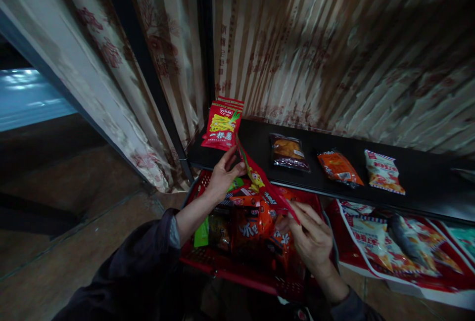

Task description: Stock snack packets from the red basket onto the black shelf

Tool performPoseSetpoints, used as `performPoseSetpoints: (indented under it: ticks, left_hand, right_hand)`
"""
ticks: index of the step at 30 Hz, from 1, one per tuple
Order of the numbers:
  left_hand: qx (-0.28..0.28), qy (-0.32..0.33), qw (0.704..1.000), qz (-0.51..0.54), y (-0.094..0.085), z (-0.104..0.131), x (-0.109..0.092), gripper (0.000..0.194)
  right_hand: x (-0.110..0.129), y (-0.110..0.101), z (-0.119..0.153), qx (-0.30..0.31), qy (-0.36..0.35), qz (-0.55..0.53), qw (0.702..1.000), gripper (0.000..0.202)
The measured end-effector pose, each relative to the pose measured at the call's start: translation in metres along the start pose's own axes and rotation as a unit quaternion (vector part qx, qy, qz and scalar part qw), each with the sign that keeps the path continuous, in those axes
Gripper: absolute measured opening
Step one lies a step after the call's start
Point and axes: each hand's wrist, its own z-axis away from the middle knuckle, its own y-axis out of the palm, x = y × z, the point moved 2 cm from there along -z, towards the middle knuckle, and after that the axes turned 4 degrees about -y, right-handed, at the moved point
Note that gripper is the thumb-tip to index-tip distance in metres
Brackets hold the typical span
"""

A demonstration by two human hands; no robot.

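Note:
A red snack bag (pixel 265 185), seen nearly edge-on, slants between my hands above a shopping basket. My right hand (pixel 311 234) pinches its near lower end. At the upper end, the thumb and fingers of my left hand (pixel 227 172) are closed at its edge. Just beyond the left fingertips, another red snack bag (pixel 223 125) with yellow sticks printed on it lies at the left end of the black shelf (pixel 256 138). Below both hands is the red basket (pixel 237 269), holding several orange, dark and green snack packets (pixel 248 227).
Along the shelf lie a brown snack packet (pixel 288 153), an orange packet (pixel 339 167) and a white-and-red packet (pixel 384 172). Under it at right, a red box (pixel 345 244) holds more packets. Patterned curtains (pixel 297 54) hang behind; a dark post (pixel 148 64) stands at left.

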Motion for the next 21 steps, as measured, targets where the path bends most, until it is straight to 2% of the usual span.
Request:
performPoseSetpoints:
  ticks: [6,11,13,17,21]
  left_hand:
    - [0.034,-0.075,0.992,0.096,0.005,0.01,-0.01,0.035]
    - [0.065,-0.184,0.962,0.189,0.013,0.019,-0.013,0.027]
    - [0.059,-0.204,0.96,0.185,0.017,0.022,-0.008,0.03]
    - [0.016,-0.197,0.97,0.142,0.021,0.025,0.005,0.032]
    - [-0.009,-0.214,0.971,0.107,0.019,0.026,0.019,0.029]
  right_hand:
    - [0.006,0.003,0.013,0.066,-0.121,0.142,0.98,0.043]
    - [0.004,0.008,0.016,0.129,-0.191,0.195,0.953,0.053]
    - [0.007,0.011,0.014,0.132,-0.217,0.209,0.944,0.055]
    - [0.013,0.024,0.018,0.158,-0.252,0.216,0.93,0.049]
    - [0.018,0.039,0.028,0.202,-0.25,0.191,0.927,0.04]
